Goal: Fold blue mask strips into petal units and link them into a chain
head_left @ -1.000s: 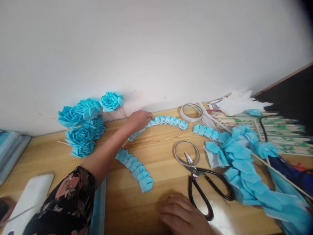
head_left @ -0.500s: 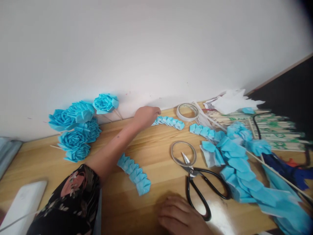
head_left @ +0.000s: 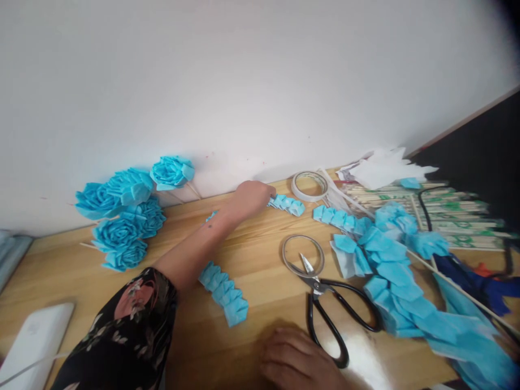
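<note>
My left hand [head_left: 255, 196] reaches to the back of the wooden table, its fingers closed at the left end of a folded light-blue paper strip [head_left: 289, 205]; the fingertips are mostly hidden. My right hand [head_left: 298, 358] rests on the table near the front edge, fingers bent and side by side, beside black-handled scissors [head_left: 319, 287]. The scissor tips lie inside a thin tape ring [head_left: 284, 257]. Another blue strip [head_left: 223, 292] lies below my left forearm. A small blue piece [head_left: 210, 216] shows behind that forearm.
Blue paper roses [head_left: 117, 234] on sticks stand at the left by the wall. A white tape roll [head_left: 294, 189] sits at the back. On the right are wrapped sticks [head_left: 467, 225], white paper [head_left: 385, 170] and a long blue strip [head_left: 406, 292]. A white device [head_left: 38, 344] lies front left.
My left hand has moved a little to the right along the blue strip. A small blue piece now shows behind the forearm. My right hand has hardly moved.
</note>
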A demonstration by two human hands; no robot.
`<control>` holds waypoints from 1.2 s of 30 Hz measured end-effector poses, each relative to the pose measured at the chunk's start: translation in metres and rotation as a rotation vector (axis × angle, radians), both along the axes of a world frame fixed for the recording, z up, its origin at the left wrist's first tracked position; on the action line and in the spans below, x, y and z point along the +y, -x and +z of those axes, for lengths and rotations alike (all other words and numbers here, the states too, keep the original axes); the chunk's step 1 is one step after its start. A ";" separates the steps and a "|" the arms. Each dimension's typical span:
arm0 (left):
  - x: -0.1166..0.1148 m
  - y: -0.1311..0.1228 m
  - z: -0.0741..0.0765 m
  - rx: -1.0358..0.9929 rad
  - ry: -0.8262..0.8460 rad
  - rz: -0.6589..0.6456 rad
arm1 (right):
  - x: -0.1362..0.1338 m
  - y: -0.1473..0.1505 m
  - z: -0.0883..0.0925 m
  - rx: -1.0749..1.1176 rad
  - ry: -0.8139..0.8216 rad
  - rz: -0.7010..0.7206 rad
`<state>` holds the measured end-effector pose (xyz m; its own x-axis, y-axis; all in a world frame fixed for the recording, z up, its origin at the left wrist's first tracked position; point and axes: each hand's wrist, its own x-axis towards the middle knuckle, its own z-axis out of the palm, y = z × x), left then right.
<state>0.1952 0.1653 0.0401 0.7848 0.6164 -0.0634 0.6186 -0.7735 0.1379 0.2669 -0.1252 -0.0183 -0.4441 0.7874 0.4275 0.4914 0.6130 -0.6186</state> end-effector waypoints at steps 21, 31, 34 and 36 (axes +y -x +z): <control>-0.019 -0.021 0.007 -0.055 -0.042 -0.157 | 0.000 0.002 0.004 0.030 0.011 0.000; -0.038 -0.006 0.018 -0.170 -0.169 -0.049 | 0.000 0.004 0.017 0.104 0.037 -0.035; -0.055 0.012 0.022 -0.146 -0.117 -0.020 | -0.019 -0.009 0.030 0.061 0.110 -0.009; -0.069 0.023 0.021 -0.111 -0.093 -0.033 | -0.042 -0.021 0.039 0.015 0.094 -0.038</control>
<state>0.1721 0.0966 0.0612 0.8037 0.5895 0.0808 0.5777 -0.8056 0.1312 0.2877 -0.1674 0.0209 -0.4072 0.8407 0.3570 0.5039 0.5328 -0.6799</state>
